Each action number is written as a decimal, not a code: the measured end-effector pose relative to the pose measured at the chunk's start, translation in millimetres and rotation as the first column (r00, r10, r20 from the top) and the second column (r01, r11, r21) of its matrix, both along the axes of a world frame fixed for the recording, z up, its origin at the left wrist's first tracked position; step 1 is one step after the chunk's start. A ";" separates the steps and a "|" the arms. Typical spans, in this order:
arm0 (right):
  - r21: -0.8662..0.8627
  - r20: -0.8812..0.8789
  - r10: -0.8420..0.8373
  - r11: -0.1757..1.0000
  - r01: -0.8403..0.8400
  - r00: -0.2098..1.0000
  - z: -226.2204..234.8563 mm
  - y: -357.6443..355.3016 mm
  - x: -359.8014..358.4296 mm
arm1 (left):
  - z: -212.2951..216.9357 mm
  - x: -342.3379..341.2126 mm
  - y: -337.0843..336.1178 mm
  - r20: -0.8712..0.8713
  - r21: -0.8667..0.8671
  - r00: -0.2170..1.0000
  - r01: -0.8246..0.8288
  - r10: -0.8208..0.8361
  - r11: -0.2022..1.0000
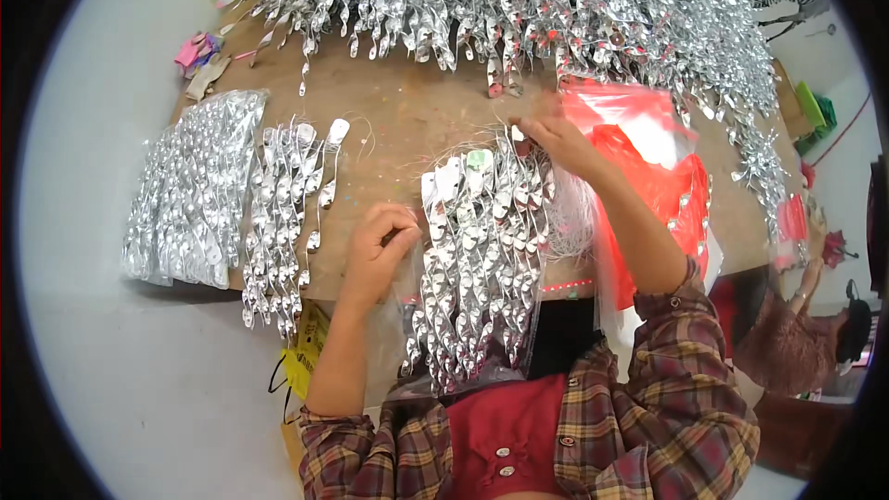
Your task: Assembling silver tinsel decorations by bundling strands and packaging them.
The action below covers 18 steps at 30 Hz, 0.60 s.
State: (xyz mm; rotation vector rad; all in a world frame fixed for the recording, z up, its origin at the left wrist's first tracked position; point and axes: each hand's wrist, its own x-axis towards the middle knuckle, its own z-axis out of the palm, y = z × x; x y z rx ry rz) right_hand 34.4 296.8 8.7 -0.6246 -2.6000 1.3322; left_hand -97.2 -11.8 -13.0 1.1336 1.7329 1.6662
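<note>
A bundle of silver twisted foil strands lies in front of me, hanging over the table's near edge, with a clear plastic bag under and around it. My right hand is at the top of the bundle, its fingers pinched on a silver strand by its flat end. Left of the bundle is my left hand, fingers curled and thumb pressed in, close to the bag's side; what it pinches is too small to make out. A smaller group of silver strands lies farther left.
Packed bags of silver strands lie at the table's left edge. A large heap of strands covers the far side. Red plastic bags and pale thread lie to the right. Another person is at the far right.
</note>
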 end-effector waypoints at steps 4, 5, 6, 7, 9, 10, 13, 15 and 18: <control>-0.120 0.207 0.126 0.988 -0.102 0.970 41.5 -52.9 7.0 | -2.9 1.8 -3.5 -0.015 0.022 0.998 -0.068 0.068 0.997; -0.124 0.205 0.131 0.986 -0.106 0.970 38.4 -49.6 4.9 | -4.1 0.5 -5.7 -0.022 0.011 0.998 -0.066 0.066 0.998; -0.139 0.140 0.171 0.979 -0.151 0.975 37.6 -38.9 5.1 | -2.8 0.8 -3.9 -0.031 0.008 0.998 -0.054 0.055 0.998; -0.151 0.074 0.209 0.969 -0.196 0.975 35.4 -27.9 2.7 | -1.6 1.3 -2.2 -0.034 0.011 0.998 -0.048 0.049 0.999; 0.014 -0.037 0.093 0.996 -0.093 0.995 21.7 -8.5 -12.7 | 0.2 2.1 -0.2 -0.004 0.037 0.997 -0.077 0.077 0.996; 0.010 -0.057 0.071 0.997 -0.071 0.996 15.2 -3.0 -20.6 | 1.0 1.9 2.4 -0.006 0.042 0.998 -0.069 0.069 0.997; -0.109 0.090 0.082 0.991 -0.072 0.993 13.6 -27.0 -31.4 | 0.2 0.4 -2.8 -0.045 0.021 0.995 -0.084 0.085 0.996; -0.215 0.255 0.127 0.974 -0.072 0.958 24.3 -47.5 -27.3 | 0.7 1.6 -6.3 -0.001 -0.014 0.996 -0.085 0.085 0.996; -0.177 0.211 0.199 0.971 -0.163 0.957 33.4 -45.2 -15.7 | 1.9 1.9 -3.7 -0.006 -0.001 0.998 -0.062 0.062 0.998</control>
